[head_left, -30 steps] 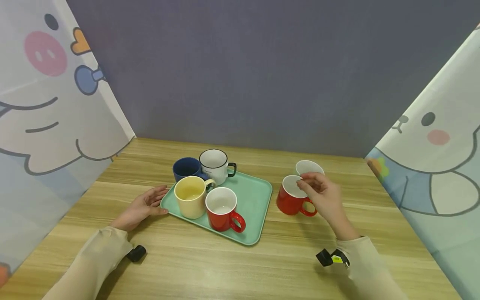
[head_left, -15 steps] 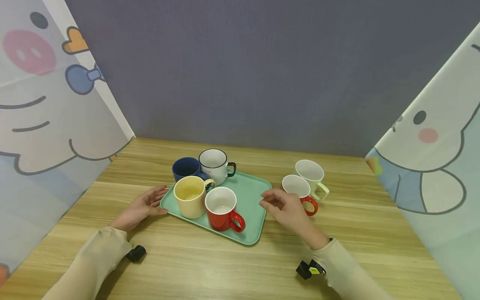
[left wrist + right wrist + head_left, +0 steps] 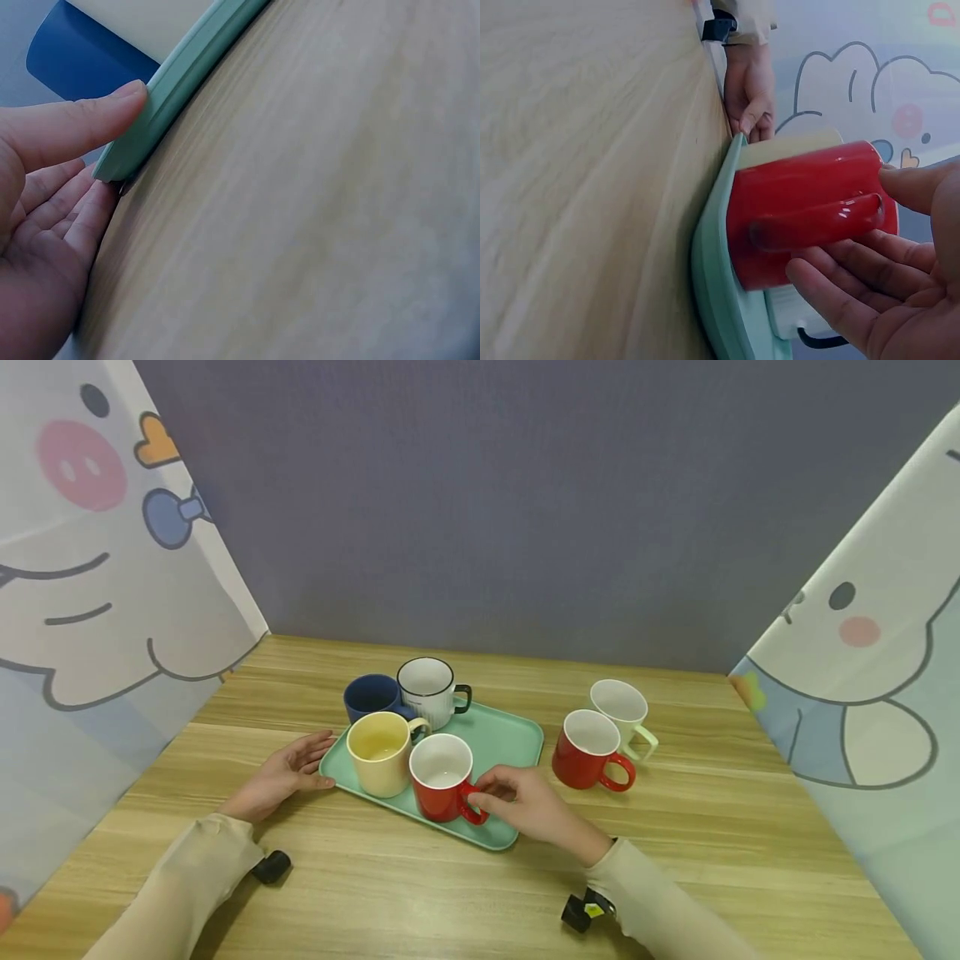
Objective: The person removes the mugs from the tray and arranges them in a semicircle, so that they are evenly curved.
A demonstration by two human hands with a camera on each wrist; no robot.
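My left hand (image 3: 287,774) rests at the left corner of a mint-green tray (image 3: 510,752), thumb and fairly straight fingers touching its rim. In the left wrist view the thumb (image 3: 97,124) lies against that rim. A red mug (image 3: 438,797) with a white inside stands upright at the tray's front. My right hand (image 3: 534,806) is at its handle. From the right wrist, the fingers (image 3: 840,296) and thumb look spread about the handle (image 3: 817,225), not closed on it. Beside this mug on the tray are a yellow mug (image 3: 380,768), a navy mug (image 3: 371,697) and a white, black-rimmed mug (image 3: 431,702).
Right of the tray, on the wooden table (image 3: 420,902), stand a second red mug (image 3: 577,764) and a pale mug (image 3: 626,714) with a light green handle, close together. A grey panel (image 3: 480,510) rises behind, with cartoon-printed cloths at both sides.
My right hand has moved left, from above the second red mug across the tray's right edge to the handle of the red mug on it. The left hand and tray look unmoved.
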